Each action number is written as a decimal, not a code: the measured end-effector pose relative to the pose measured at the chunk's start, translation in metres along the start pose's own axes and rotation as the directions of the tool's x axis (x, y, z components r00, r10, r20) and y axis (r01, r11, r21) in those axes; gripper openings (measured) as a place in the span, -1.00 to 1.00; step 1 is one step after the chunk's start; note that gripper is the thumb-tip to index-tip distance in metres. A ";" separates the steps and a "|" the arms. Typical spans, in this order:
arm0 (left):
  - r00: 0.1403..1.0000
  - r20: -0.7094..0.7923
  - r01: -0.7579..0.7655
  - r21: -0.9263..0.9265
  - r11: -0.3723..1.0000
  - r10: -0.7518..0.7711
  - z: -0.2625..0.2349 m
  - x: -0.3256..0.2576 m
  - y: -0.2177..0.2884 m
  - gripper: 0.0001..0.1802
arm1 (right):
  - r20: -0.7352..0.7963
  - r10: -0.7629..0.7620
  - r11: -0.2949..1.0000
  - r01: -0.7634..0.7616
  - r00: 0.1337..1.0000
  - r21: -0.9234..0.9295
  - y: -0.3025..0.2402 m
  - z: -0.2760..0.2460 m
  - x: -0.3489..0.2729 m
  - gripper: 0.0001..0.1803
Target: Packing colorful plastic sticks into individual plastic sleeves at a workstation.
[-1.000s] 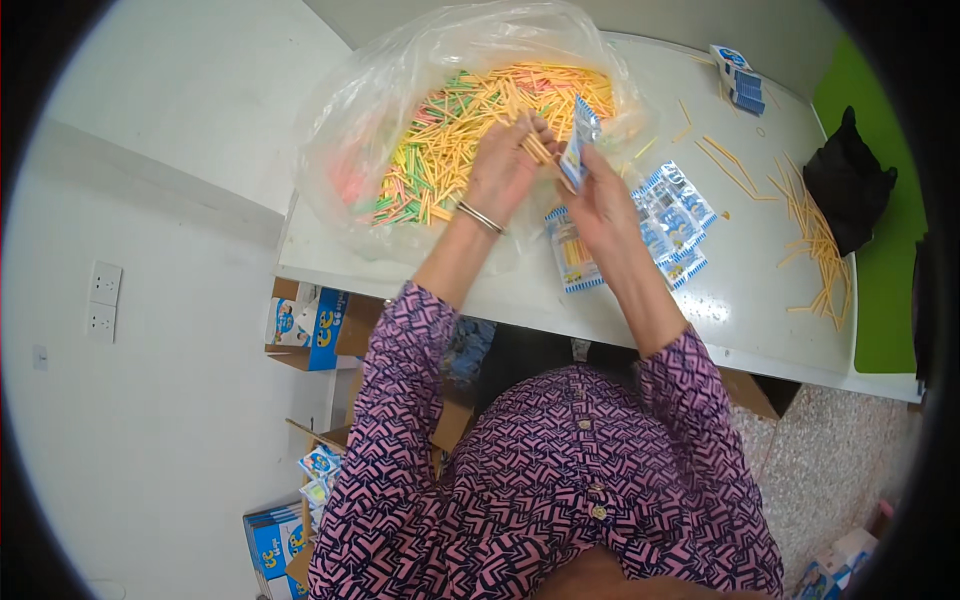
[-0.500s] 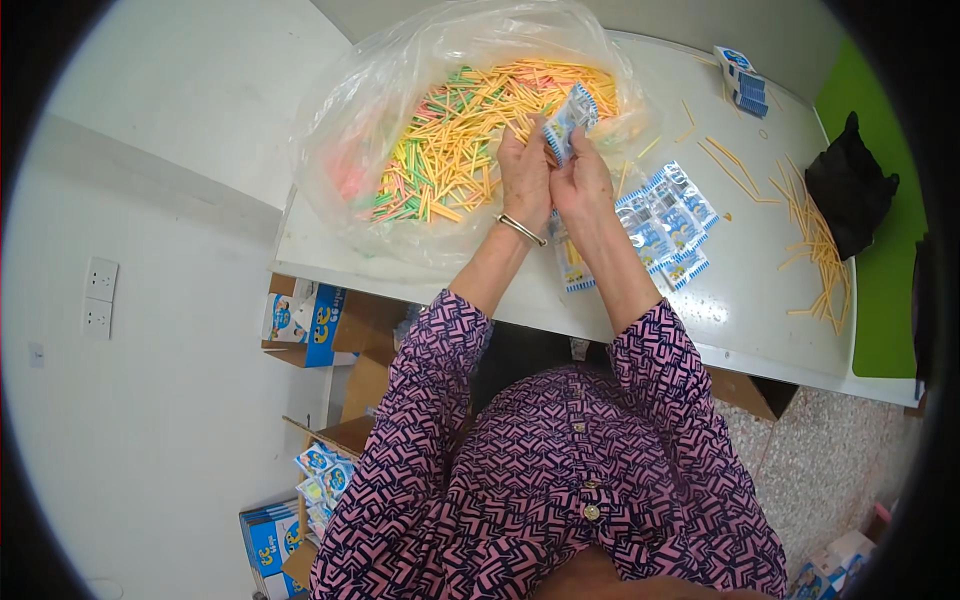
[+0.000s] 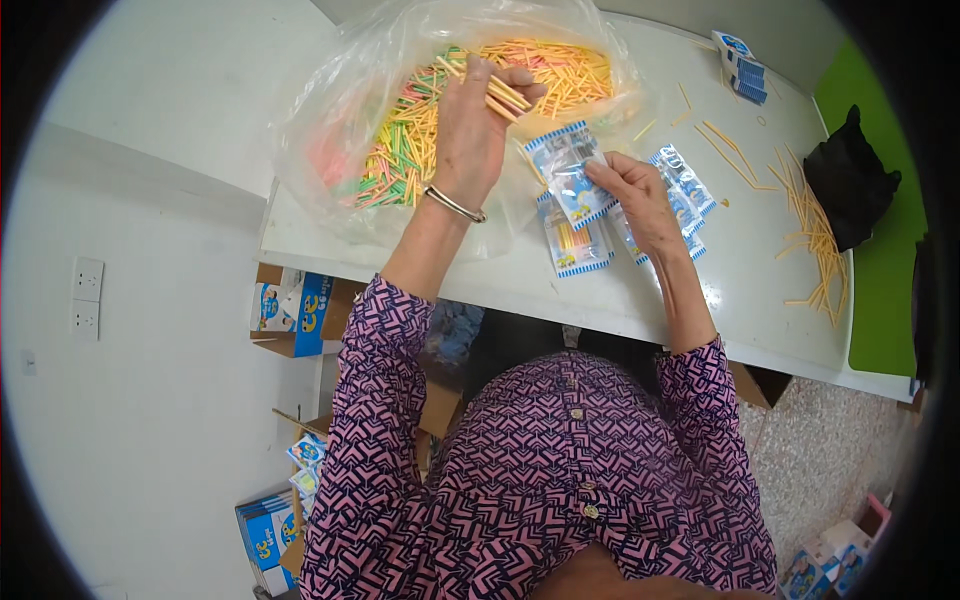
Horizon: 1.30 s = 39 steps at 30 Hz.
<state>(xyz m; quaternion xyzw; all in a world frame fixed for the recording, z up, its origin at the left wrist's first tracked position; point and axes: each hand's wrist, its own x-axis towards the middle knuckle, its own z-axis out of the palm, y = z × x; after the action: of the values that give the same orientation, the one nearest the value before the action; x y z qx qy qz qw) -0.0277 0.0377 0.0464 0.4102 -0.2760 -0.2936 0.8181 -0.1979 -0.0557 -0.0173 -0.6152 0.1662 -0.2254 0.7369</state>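
My left hand (image 3: 468, 135) is closed around a small bunch of thin yellow and pink candy-like sticks (image 3: 510, 98), above a large clear plastic bag (image 3: 298, 150). The bag lies open and holds a heap of yellow, pink and green sticks (image 3: 575, 78). In my right hand (image 3: 645, 205), a blue-and-white clear packet (image 3: 558, 160) is pinched between thumb and fingers. Below it on the table lies a packet with sticks inside (image 3: 578, 248). More flat packets (image 3: 690, 190) overlap beside my right hand, partly hidden by it.
The white table (image 3: 740, 300) carries loose yellow sticks (image 3: 815, 250), a black cloth-like item (image 3: 850, 185) and a stack of small blue-and-white packets (image 3: 745, 75) at the back right. Blue-and-white boxes (image 3: 300, 312) stand under the left side. A green panel (image 3: 890, 240) edges the right.
My hands have parted. The left has moved left over the bag with the sticks; the right has moved right and nearer with the packet, now flat to view.
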 end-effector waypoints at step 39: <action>0.923 0.244 -0.114 0.912 0.393 -0.299 -0.002 -0.057 0.001 -0.62 | 0.091 -0.073 0.997 0.071 0.993 0.022 0.010 0.000 -0.010 -0.78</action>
<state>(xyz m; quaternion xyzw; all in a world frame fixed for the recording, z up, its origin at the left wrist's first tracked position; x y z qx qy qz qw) -0.0645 0.0798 0.0341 0.7422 -0.5159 -0.2115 0.3718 -0.2051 -0.0485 -0.0276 -0.6237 0.1078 -0.2249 0.7408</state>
